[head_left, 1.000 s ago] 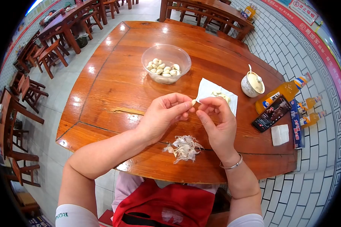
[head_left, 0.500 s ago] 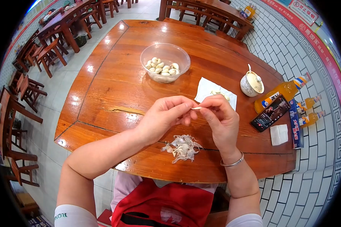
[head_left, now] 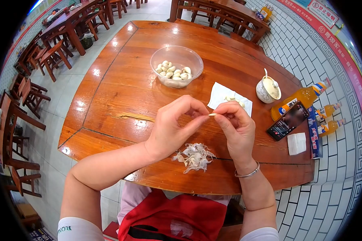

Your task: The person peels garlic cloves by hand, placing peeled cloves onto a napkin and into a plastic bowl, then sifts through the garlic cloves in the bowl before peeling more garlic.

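Observation:
A small pale garlic clove (head_left: 212,114) is held between my two hands above the table. The thumb and fingertips of my left hand (head_left: 171,127) come together at its left end. From the other side my right hand (head_left: 238,125) pinches it, a metal bangle on that wrist. Below them lies a loose heap of papery garlic skins (head_left: 195,157). Behind my right hand, a white paper napkin (head_left: 220,94) carries a few peeled cloves (head_left: 230,98). Farther back stands a clear plastic bowl (head_left: 197,60) with many unpeeled garlic cloves (head_left: 171,70).
To the right on the wooden table (head_left: 120,92) are a lidded condiment jar (head_left: 266,92), an orange drink bottle (head_left: 303,95), a propped phone (head_left: 287,120), a blue box (head_left: 314,138) and a folded napkin (head_left: 296,143). A tiled wall (head_left: 334,176) runs along the right.
My left hand has opened out its curled fingers and turned, its thumb now stretched toward the clove. My right hand has barely moved.

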Available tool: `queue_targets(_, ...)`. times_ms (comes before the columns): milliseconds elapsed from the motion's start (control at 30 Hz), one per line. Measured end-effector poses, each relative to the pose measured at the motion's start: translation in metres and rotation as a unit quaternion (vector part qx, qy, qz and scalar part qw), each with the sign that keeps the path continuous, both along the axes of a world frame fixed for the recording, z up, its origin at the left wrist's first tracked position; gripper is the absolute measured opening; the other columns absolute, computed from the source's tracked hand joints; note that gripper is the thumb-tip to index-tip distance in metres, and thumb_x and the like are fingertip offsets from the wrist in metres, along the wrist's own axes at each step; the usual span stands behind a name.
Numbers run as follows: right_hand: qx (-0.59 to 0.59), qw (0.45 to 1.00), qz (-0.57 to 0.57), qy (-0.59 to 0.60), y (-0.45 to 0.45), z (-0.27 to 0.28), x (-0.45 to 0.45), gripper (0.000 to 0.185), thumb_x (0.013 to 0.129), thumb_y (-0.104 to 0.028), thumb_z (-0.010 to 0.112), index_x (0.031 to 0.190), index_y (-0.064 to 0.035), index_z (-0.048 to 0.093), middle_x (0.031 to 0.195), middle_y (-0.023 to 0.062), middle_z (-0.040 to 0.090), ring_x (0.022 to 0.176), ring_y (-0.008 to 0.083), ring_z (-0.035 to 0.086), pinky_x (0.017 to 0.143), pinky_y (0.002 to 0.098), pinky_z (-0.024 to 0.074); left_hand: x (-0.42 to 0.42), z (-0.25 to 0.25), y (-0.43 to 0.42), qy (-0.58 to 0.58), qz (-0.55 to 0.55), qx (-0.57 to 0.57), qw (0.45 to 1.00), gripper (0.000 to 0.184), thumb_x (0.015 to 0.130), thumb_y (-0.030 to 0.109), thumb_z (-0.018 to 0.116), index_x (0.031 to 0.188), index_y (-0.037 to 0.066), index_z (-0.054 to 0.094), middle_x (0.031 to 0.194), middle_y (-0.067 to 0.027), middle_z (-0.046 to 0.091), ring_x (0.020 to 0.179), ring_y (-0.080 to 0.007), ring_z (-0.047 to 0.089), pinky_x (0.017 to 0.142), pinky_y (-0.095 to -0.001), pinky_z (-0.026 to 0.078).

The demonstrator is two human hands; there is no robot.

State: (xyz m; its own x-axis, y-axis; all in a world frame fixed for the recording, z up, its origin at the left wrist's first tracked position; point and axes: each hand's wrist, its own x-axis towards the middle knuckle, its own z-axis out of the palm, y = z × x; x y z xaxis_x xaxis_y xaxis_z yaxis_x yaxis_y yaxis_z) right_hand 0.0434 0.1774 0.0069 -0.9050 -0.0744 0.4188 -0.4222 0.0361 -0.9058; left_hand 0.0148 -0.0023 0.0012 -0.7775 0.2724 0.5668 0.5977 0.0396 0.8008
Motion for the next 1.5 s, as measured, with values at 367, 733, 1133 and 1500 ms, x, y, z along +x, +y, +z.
queue_targets(367, 0.039, 0.997, -0.047, 0.035, -0.004, -0.002, 0.003, 0.006, 0.085, 0.001, 0.066, 0.089, 0.0007, 0.061, 0.092, 0.0064, 0.061, 0.084, 0.012, 0.057, 0.077, 0.023, 0.0463, -0.001, 0.001, -0.002, 0.078, 0.016, -0.036, 0.996, 0.014, 0.08, -0.001, 0.068, 0.09, 0.001, 0.058, 0.083, -0.0113, 0.058, 0.074, -0.0252, 0.06, 0.064, -0.0323, 0.048)
queue_targets(733, 0.029, 0.998, -0.057, 0.013, -0.007, -0.004, 0.006, 0.008, 0.085, 0.001, 0.068, 0.088, 0.0013, 0.061, 0.09, 0.0057, 0.063, 0.081, 0.0102, 0.057, 0.075, 0.0225, 0.0469, -0.001, 0.002, -0.001, 0.141, 0.015, -0.052, 0.988, 0.012, 0.082, -0.003, 0.062, 0.091, 0.001, 0.056, 0.085, -0.0136, 0.056, 0.076, -0.0318, 0.058, 0.064, -0.0368, 0.048)
queue_targets(1133, -0.069, 0.994, 0.011, -0.088, -0.008, -0.002, 0.009, 0.01, 0.088, -0.002, 0.066, 0.095, 0.0007, 0.06, 0.091, 0.0041, 0.064, 0.082, 0.0085, 0.059, 0.076, 0.0217, 0.0486, -0.006, 0.0, -0.003, 0.224, 0.055, -0.074, 0.97, 0.022, 0.077, -0.007, 0.067, 0.095, 0.001, 0.058, 0.091, -0.0128, 0.056, 0.077, -0.027, 0.058, 0.062, -0.0328, 0.047)
queue_targets(1500, -0.264, 0.928, 0.136, -0.225, -0.003, -0.003, 0.005, 0.015, 0.091, -0.002, 0.061, 0.106, 0.0014, 0.061, 0.102, 0.0077, 0.065, 0.092, 0.0104, 0.062, 0.082, 0.0228, 0.0508, -0.004, -0.002, -0.001, 0.212, 0.058, -0.071, 0.973, 0.019, 0.075, 0.003, 0.07, 0.092, 0.005, 0.061, 0.095, -0.0102, 0.057, 0.082, -0.0278, 0.059, 0.07, -0.0358, 0.048)
